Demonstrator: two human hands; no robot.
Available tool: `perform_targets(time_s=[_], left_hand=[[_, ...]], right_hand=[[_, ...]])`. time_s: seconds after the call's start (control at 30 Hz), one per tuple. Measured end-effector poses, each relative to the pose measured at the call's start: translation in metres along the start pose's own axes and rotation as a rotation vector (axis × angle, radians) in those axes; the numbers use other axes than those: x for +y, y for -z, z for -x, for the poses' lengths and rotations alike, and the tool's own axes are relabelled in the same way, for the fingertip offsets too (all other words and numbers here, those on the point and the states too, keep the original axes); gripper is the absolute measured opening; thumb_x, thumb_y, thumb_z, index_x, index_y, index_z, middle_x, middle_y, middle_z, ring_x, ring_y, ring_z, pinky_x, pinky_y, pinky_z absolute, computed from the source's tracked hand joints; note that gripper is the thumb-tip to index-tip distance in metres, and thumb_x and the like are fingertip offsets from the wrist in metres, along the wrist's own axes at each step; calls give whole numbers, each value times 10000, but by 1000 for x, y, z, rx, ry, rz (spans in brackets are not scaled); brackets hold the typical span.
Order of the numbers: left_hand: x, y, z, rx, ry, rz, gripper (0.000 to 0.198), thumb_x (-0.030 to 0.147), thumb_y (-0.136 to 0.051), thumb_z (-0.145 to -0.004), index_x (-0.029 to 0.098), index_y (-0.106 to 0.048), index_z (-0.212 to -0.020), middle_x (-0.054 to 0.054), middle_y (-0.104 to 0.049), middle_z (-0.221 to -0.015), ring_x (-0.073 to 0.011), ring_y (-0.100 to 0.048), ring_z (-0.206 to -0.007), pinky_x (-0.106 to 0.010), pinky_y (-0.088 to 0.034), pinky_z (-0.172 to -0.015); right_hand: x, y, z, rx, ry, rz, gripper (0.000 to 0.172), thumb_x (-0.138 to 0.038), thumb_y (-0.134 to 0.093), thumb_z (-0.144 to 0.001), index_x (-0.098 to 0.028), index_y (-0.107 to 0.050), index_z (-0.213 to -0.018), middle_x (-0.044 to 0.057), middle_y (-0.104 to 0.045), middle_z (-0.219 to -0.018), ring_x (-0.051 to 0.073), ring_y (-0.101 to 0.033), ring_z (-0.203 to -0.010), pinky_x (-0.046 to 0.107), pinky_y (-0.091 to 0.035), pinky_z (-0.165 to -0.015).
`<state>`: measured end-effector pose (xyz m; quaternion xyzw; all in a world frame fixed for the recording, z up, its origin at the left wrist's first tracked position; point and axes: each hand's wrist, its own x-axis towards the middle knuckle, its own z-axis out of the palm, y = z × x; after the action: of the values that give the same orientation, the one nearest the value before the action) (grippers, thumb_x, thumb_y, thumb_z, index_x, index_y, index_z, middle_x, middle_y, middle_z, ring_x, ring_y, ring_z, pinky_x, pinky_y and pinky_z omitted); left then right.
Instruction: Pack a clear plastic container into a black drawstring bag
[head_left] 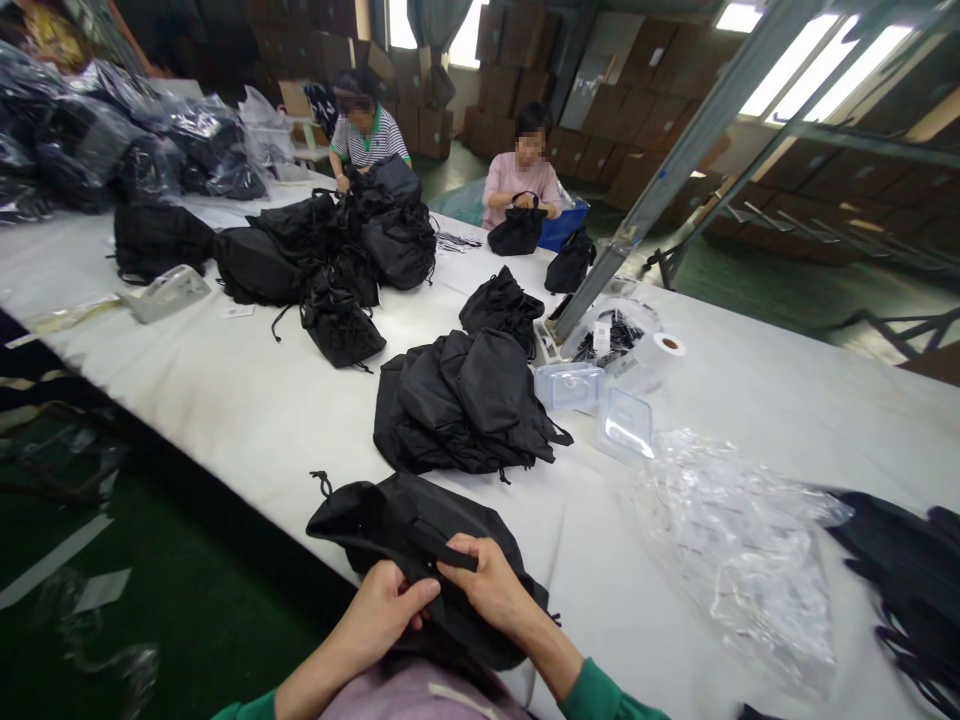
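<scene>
A black drawstring bag (465, 515) lies at the near edge of the white table, partly over my lap. My left hand (394, 605) pinches its fabric near the opening. Close beside it, my right hand (484, 580) grips a black strap of the same bag between thumb and fingers. A cord end with a knot sticks out at the bag's left corner. Just beyond lies a heap of black bags (465, 400), with another black bag (502, 305) behind it.
Clear plastic bags (742, 540) and black pieces (907, 570) lie to the right. Plastic containers (570, 385), a label roll (660, 350) and a slanted metal post (645, 210) stand mid-table. Two people (521, 185) handle bags across the table. Wrapped bundles (97, 130) pile at far left.
</scene>
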<state>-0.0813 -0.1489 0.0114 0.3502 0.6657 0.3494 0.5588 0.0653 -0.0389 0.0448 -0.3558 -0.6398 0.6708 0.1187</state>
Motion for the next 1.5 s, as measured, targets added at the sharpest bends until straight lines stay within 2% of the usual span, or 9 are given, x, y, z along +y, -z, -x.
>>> perform_targets(time_s=[0.33, 0.5, 0.67, 0.73, 0.87, 1.0, 1.23, 1.33, 1.5], left_hand=[[-3, 0, -10, -30, -30, -4, 400, 465, -561, -838, 119, -618, -644, -55, -607, -575, -182, -544, -542, -282, -351, -521], [6, 1, -15, -71, -105, 115, 388, 478, -575, -851, 98, -651, -847, -49, -615, -677, -178, -557, -603, -281, -411, -562], [13, 46, -13, -163, -128, 203, 385, 495, -612, -842, 111, -632, -821, -74, -661, -771, -170, -592, -689, -273, -442, -638], [7, 84, -8, -33, -125, 234, 420, 533, -613, -834, 114, -646, -834, -83, -676, -775, -165, -592, -678, -279, -447, -650], [-30, 164, 15, 532, -105, 366, 497, 597, -624, -802, 112, -660, -907, -97, -692, -831, -163, -590, -698, -283, -450, -675], [-87, 202, 50, 867, -39, 455, 538, 616, -655, -773, 114, -657, -966, -92, -691, -864, -162, -594, -726, -270, -446, -672], [-158, 173, 74, 966, 81, 588, 555, 629, -668, -753, 113, -650, -959, -81, -686, -836, -146, -589, -702, -254, -437, -648], [-155, 153, 65, 909, 65, 619, 559, 629, -657, -764, 109, -650, -970, -88, -689, -838, -147, -590, -693, -255, -439, -638], [-114, 137, 39, 732, -26, 546, 590, 646, -636, -781, 106, -661, -1015, -120, -698, -919, -194, -622, -803, -282, -470, -692]], right_hand=[[2, -2, 1, 1, 72, 66, 204, -299, -629, -836, -164, -675, -690, 9, -593, -779, 150, -553, -731, 262, -418, -681], [-14, 2, 1, 77, 134, 142, 101, -249, -669, -792, -209, -749, -839, 37, -664, -881, 197, -612, -856, 303, -453, -786], [-21, 28, -7, 393, -9, -196, 273, -434, -738, -702, -165, -716, -750, 48, -671, -728, 196, -593, -695, 298, -478, -658], [-18, 39, -12, 516, -90, -308, 333, -475, -776, -645, -161, -705, -728, 48, -662, -707, 181, -576, -656, 273, -476, -596], [-9, 47, -28, 600, -241, -358, 402, -467, -860, -511, -158, -691, -703, 76, -687, -782, 181, -587, -699, 235, -490, -541], [-6, 35, -39, 623, -391, -337, 437, -470, -877, -464, -181, -674, -722, 81, -697, -815, 208, -610, -709, 276, -528, -531], [-15, 37, -45, 607, -358, -181, 623, -550, -880, -431, -230, -690, -929, 64, -704, -811, 205, -630, -727, 259, -538, -547], [-12, 47, -48, 609, -318, -96, 602, -544, -893, -429, -193, -691, -875, 68, -711, -795, 171, -621, -757, 185, -498, -549], [-3, 81, -44, 569, -310, -106, 656, -571, -854, -470, -149, -680, -941, 86, -721, -822, 184, -632, -773, 247, -523, -646]])
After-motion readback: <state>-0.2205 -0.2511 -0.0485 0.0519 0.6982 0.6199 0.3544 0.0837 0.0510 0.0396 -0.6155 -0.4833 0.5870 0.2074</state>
